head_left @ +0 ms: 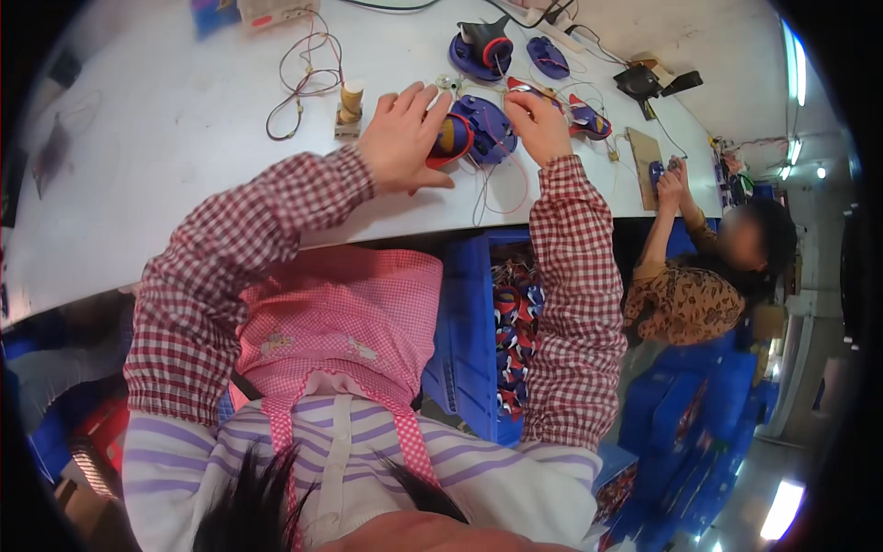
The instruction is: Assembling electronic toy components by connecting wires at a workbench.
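Both my hands are over the white table, around a purple rounded plastic housing [495, 127] with thin wires. My left hand [402, 138] lies with its fingers stretched out, against a dark cup-like part with a red rim [452, 141], which it partly covers. To the right of the housing, my right hand [543, 129] has thumb and fingers pinched together. What sits between those fingertips is too small to tell, though thin wires run close by. Just past it lie red, purple and white shell pieces [589, 120].
Farther back stand a purple housing with a black fin [483, 46] and a purple oval piece [549, 57]. A tan spool-like cylinder [350, 103] and a looped wire [303, 92] lie left. Below the table edge, a blue crate [469, 322] holds many coloured parts. A co-worker [704, 276] works at right.
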`<state>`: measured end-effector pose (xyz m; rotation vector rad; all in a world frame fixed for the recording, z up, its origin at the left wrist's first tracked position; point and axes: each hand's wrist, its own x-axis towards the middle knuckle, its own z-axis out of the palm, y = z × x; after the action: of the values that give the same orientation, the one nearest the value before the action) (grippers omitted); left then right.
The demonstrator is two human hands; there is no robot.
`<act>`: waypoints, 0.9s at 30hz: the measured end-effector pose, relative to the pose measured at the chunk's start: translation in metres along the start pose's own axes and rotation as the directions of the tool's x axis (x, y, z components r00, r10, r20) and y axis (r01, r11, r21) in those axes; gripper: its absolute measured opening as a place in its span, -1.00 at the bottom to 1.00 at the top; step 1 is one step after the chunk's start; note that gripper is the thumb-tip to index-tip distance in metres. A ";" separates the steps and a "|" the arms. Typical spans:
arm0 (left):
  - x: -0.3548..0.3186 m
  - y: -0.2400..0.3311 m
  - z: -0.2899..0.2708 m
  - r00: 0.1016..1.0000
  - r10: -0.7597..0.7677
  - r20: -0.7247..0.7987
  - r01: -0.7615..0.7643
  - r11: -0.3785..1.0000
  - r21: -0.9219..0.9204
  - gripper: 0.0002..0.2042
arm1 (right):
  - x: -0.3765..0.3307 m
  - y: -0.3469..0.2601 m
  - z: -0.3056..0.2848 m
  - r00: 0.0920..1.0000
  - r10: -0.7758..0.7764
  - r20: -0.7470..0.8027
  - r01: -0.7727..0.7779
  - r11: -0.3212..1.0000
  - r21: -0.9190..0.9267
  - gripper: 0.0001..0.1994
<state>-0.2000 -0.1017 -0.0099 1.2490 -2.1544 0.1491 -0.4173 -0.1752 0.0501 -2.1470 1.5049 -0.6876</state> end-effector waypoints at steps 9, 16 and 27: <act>-0.026 0.022 -0.026 0.995 -0.018 0.101 0.021 0.999 -0.027 -0.38 | 0.054 0.035 0.012 0.936 -0.005 0.352 0.154 0.905 -0.397 -0.41; -0.077 0.028 -0.070 0.963 -0.138 0.230 0.175 0.974 -0.148 -0.35 | 0.047 0.012 0.019 0.830 0.107 0.547 0.153 0.899 -0.410 -0.05; -0.115 0.041 -0.070 0.963 -0.143 0.229 0.181 0.971 -0.155 -0.32 | 0.021 -0.024 0.060 0.870 0.149 0.470 0.088 0.891 -0.445 -0.02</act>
<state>-0.1605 0.0334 -0.0120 1.3845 -2.1778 -0.2526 -0.3567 -0.1836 0.0205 -2.3684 1.4968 0.2685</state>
